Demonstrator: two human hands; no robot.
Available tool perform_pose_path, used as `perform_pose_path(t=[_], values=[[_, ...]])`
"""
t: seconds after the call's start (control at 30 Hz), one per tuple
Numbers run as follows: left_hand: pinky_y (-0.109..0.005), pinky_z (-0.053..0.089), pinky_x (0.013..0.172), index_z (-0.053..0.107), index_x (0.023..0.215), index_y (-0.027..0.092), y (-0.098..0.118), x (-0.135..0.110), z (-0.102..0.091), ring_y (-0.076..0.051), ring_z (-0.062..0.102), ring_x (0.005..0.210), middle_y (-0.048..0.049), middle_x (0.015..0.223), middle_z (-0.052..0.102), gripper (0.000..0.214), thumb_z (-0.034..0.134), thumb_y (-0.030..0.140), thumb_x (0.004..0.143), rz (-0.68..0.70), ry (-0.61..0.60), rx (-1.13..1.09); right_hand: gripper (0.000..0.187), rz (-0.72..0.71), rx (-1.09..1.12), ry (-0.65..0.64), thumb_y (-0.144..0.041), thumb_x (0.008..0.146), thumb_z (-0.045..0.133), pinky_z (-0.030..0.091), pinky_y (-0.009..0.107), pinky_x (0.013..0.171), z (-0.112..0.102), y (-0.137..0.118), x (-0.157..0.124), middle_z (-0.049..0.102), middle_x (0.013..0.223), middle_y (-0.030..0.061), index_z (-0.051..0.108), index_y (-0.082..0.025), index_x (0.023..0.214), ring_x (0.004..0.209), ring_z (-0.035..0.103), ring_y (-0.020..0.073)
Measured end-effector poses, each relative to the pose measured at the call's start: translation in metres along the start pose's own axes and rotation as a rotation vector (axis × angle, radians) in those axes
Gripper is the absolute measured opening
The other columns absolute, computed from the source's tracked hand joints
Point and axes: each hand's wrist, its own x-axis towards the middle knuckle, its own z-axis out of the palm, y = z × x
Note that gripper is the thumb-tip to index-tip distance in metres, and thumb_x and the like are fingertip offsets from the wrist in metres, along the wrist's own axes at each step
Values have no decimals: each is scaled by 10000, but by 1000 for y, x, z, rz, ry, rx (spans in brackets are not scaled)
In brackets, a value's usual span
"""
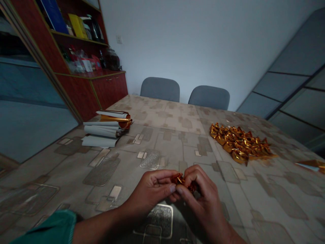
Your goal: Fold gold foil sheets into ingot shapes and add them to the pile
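Note:
Between my two hands, above the near part of the table, is a small piece of crumpled shiny copper-gold foil paper (179, 178). My left hand (154, 188) pinches its left side between thumb and fingers. On the right side, my right hand (201, 189) grips it with thumb and bent fingers, the thumb tips almost meeting. Much of the foil is hidden by the fingers. To the right stand rows of folded gold foil pieces (241, 142), packed close together. Curled foil sheets with pale backs (101, 130) lie in a stack on the left.
A patterned cloth covers the table (172, 135). At the right edge lies a flat folded gold piece (312, 165). Two grey chairs (159, 88) stand at the far side against the wall. A red-brown cabinet (109, 89) with shelves is at the back left.

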Motion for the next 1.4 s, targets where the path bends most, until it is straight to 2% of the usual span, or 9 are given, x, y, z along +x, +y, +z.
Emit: perform_pose_path(t=[0.2,0.33,0.57,0.73,0.87,0.97,1.2,1.33,1.4], values=[[-245,513,642,776,1018,155,1,2,1,-133,666,635,-52,788,753,409,891,376,694,-3,-23,-24,197,-11,24,-23,-111,887,616,413,231,569,-1,-1,0,528,752,-17,524,-218,750,665,539,137],[-248,505,651,774,1010,148,-2,1,0,-145,669,664,-65,807,751,424,895,390,684,-9,-22,-11,211,-26,27,-43,-129,888,621,409,237,561,-1,-1,-1,518,745,-15,514,-220,730,668,541,145],[-248,484,639,743,1075,155,-8,2,-1,-131,647,641,-39,792,714,449,881,380,712,-23,-14,-25,256,-3,-3,40,-137,877,656,384,227,535,4,0,-3,498,690,-34,493,-219,697,606,503,127],[-226,466,664,730,1097,185,-2,1,0,-95,591,644,-8,801,662,421,862,374,745,-51,9,-151,54,-91,-5,-73,-168,913,615,478,259,614,-4,-5,0,590,805,11,622,-218,892,724,586,160],[-195,435,632,728,1106,175,1,0,2,-74,568,636,-22,860,665,428,860,373,750,-81,-37,-193,162,-174,-67,-50,-60,916,589,500,243,611,-4,-7,1,591,766,-3,611,-219,895,689,595,144],[-189,422,626,726,1118,179,-1,0,2,-69,564,628,-18,856,668,433,857,374,754,-63,-55,-188,171,-193,-98,-20,-58,912,603,502,234,579,-1,-6,-1,574,728,-13,591,-221,862,646,586,138],[-172,395,595,736,1101,182,-2,2,-1,-54,521,601,-5,831,634,460,876,401,723,-86,-122,-174,182,-228,-123,-91,-91,962,580,549,266,619,-3,-6,-5,629,786,15,626,-243,1050,699,631,173],[-179,412,641,738,1107,186,1,3,-1,-67,531,653,-19,856,637,415,863,364,754,-79,-124,-260,253,-176,-101,-128,-119,958,585,564,278,666,-9,-7,-6,650,887,50,636,-229,1180,773,658,186],[-175,414,650,732,1138,192,3,4,-1,-84,561,716,-41,916,654,418,852,351,771,-72,-153,-298,225,-108,-36,-108,-188,950,601,560,297,666,-10,-5,-6,655,924,63,649,-230,1165,799,660,199]])
